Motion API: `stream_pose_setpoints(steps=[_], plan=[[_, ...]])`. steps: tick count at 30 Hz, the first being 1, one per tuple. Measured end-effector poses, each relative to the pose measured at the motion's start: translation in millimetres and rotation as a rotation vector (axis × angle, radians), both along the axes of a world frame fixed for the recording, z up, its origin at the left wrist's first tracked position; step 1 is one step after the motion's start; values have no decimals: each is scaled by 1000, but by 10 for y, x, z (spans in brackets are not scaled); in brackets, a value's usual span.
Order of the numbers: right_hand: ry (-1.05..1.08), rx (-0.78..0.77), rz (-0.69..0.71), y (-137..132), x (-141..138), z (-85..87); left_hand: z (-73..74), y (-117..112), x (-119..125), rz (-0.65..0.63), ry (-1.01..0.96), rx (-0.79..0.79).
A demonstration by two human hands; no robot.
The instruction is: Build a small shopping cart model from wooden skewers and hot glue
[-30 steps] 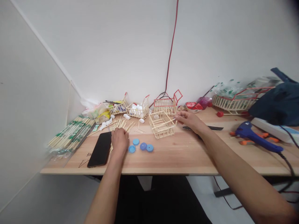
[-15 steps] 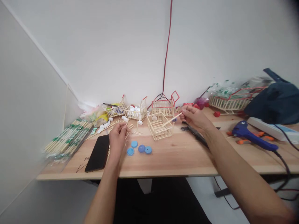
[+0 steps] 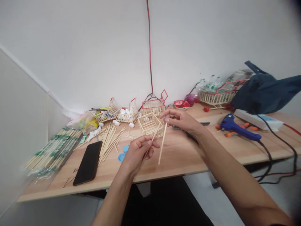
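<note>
My left hand pinches a thin wooden stick that slants up to the right. Fingers closed, my right hand grips the top of another wooden stick, which hangs down beside the left one. Just behind both hands stands a small open basket built of wooden sticks; its near side is partly covered by my left hand. Blue bottle caps lie left of my left hand, some of them now hidden behind it. A spread of loose sticks lies farther left.
A black phone and packaged chopsticks lie at the left. Stick carts line the wall. At right are a blue glue gun, a white power strip, a dark blue bag and trailing cables.
Both hands have come together in front of the basket. The right hand's stick has swung from pointing into the basket to hanging downward. The camera view has shifted to the right.
</note>
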State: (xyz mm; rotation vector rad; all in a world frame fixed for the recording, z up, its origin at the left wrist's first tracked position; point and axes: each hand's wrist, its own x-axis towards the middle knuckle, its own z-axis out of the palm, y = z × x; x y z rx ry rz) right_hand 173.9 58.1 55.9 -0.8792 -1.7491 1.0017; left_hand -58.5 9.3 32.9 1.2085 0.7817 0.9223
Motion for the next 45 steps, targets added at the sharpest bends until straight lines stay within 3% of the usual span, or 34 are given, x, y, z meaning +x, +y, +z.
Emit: stream_pose_setpoints(steps=[12,20,30,38,45], plan=[[-90,63,83,-6,-66,-19,25,12,80,4,37,-85],[-100,47,25,-32,-42,-9,33,5,33,-152,-21,-137],[-72,60,-66,2,-4,-20,58,-12,20,-204,-7,-167],[-49,116,-108,-22,-107,-28,-34,-97,30,-137,44,-147],[-112,216,-52,-43,-190,-64,-186,-165,76,-23,18,-103]])
